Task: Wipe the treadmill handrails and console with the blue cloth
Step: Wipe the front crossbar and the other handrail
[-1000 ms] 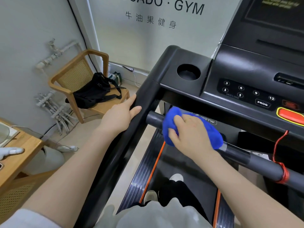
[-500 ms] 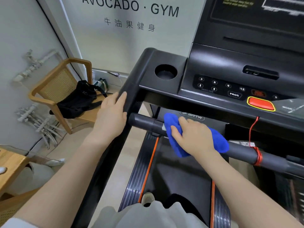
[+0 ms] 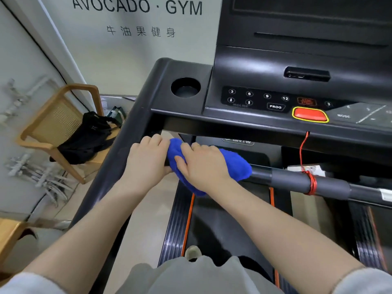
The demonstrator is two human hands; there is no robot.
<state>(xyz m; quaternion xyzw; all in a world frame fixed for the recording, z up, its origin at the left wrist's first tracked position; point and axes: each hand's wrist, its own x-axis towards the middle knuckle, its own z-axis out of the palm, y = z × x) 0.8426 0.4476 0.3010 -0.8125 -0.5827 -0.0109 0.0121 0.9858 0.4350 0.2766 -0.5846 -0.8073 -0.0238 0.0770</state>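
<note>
The blue cloth (image 3: 234, 164) is wrapped over the left end of the treadmill's front crossbar (image 3: 286, 177). My right hand (image 3: 203, 164) grips the cloth around the bar, fingers curled over its top. My left hand (image 3: 146, 160) sits right beside it, curled around the bar's left end where it meets the left handrail (image 3: 114, 166), thumb touching the cloth. The black console (image 3: 275, 85) with its button panel and red stop button (image 3: 310, 114) rises just behind the hands.
A round cup holder (image 3: 185, 87) is set in the console's left wing. A red safety cord (image 3: 310, 183) is wound around the crossbar at right. A wooden chair (image 3: 48, 124) with a black bag (image 3: 89, 136) stands left of the treadmill.
My left hand has slid off the side handrail onto the crossbar's left end. My right hand has pushed the cloth leftward along the bar until it meets the left hand.
</note>
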